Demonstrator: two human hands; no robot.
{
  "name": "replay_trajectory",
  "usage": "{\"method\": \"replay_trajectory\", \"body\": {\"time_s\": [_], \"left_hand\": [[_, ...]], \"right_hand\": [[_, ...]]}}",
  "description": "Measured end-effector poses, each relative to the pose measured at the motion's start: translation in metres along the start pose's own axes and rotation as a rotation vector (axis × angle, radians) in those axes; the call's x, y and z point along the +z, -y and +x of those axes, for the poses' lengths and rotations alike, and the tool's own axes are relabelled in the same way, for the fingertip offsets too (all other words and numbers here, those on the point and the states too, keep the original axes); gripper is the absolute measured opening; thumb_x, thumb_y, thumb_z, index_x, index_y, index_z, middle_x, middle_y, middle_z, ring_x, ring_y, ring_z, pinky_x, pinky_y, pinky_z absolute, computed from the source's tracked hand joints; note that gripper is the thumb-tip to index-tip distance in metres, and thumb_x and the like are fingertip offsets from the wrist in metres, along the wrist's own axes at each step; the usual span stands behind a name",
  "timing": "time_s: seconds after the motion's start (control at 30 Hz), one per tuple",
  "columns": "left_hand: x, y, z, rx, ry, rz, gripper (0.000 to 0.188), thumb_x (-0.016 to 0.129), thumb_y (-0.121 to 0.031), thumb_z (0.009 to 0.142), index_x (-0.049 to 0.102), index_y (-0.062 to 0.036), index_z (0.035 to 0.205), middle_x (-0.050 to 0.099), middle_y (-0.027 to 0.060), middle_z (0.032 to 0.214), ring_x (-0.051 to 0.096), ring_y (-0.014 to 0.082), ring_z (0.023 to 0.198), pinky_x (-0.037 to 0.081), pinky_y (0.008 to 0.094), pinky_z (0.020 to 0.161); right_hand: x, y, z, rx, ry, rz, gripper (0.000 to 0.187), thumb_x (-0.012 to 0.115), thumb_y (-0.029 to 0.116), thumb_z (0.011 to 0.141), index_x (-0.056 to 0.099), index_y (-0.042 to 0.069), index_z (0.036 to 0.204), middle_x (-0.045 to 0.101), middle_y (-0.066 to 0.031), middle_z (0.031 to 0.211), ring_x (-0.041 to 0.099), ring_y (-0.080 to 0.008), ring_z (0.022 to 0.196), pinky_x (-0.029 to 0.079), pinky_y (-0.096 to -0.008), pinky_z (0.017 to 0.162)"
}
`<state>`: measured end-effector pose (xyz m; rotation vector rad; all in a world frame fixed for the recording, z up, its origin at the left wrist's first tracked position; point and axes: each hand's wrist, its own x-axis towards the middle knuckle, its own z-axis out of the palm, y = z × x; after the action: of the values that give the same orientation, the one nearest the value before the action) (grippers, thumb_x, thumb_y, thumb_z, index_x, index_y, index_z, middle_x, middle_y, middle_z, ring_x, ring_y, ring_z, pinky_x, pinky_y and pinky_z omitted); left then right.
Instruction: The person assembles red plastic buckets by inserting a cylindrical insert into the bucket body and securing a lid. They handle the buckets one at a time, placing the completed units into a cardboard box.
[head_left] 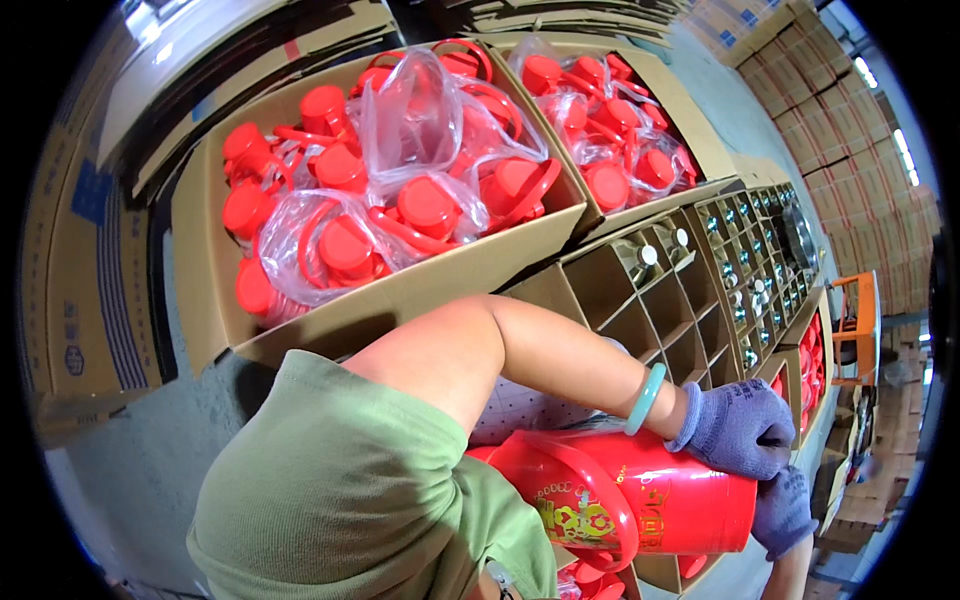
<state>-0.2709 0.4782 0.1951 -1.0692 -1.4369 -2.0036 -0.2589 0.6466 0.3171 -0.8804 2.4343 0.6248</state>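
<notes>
A shiny red thermos flask (680,500) with a red handle and a gold and green print lies on its side in front of me. My left hand (745,430), in a purple knit glove, reaches across from the left and is closed at the flask's flat end. A pale green bangle (646,398) circles that wrist. Just below, my right hand (783,512), also gloved, is curled against the same end of the flask. Its fingertips are partly hidden behind the left hand and the flask.
Two open cartons hold red flasks in clear plastic: a large carton (420,275) and another carton (715,160) behind it. A divided carton (600,285) with a few silvery bottle liners stands nearer. An orange stool (855,325) and stacked boxes (850,180) are at the right.
</notes>
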Motion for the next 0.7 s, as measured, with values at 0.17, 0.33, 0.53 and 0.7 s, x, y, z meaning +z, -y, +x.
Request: {"method": "replay_trajectory", "body": {"time_s": [0.17,0.33,0.53,0.7], "left_hand": [[0.009,0.014,-0.004,-0.063,-0.011,0.158,0.028,0.063,-0.022,0.080,0.054,-0.0015,0.063,0.056,0.0167,0.067,0.057,0.0358,0.068,0.046,0.0435,0.063],[-0.071,0.014,-0.055,0.007,0.005,0.717,0.055,0.067,-0.041,0.078,0.060,-0.0043,0.118,0.057,0.0223,0.126,0.052,0.0375,0.121,0.040,0.0452,0.105],[-0.375,-0.060,-0.179,-0.369,-0.864,2.198,0.110,0.078,-0.057,0.065,0.029,-0.0061,0.149,0.040,0.0273,0.139,0.036,0.0428,0.129,0.026,0.0556,0.108],[-0.471,-0.084,-0.195,-1.178,-0.692,2.159,0.061,0.067,-0.044,0.080,0.052,-0.0041,0.123,0.057,0.0191,0.122,0.057,0.0315,0.112,0.045,0.0443,0.092]], "right_hand": [[0.038,-0.036,0.038,-0.169,-0.111,0.082,0.024,0.060,0.021,0.081,0.068,0.005,0.096,0.067,-0.0228,0.085,0.064,-0.0412,0.079,0.052,-0.0490,0.074],[0.052,-0.081,0.066,-0.175,0.121,0.004,0.020,0.062,0.019,0.081,0.069,0.005,0.094,0.067,-0.0234,0.087,0.065,-0.0422,0.084,0.052,-0.0501,0.075],[0.099,-0.120,0.099,-0.257,0.118,0.252,0.017,0.063,0.017,0.080,0.069,0.003,0.088,0.067,-0.0240,0.086,0.064,-0.0437,0.086,0.053,-0.0489,0.073],[0.072,-0.105,0.137,-0.342,0.095,0.157,0.021,0.058,0.021,0.084,0.069,0.004,0.088,0.066,-0.0232,0.086,0.061,-0.0452,0.085,0.051,-0.0507,0.077]]}}
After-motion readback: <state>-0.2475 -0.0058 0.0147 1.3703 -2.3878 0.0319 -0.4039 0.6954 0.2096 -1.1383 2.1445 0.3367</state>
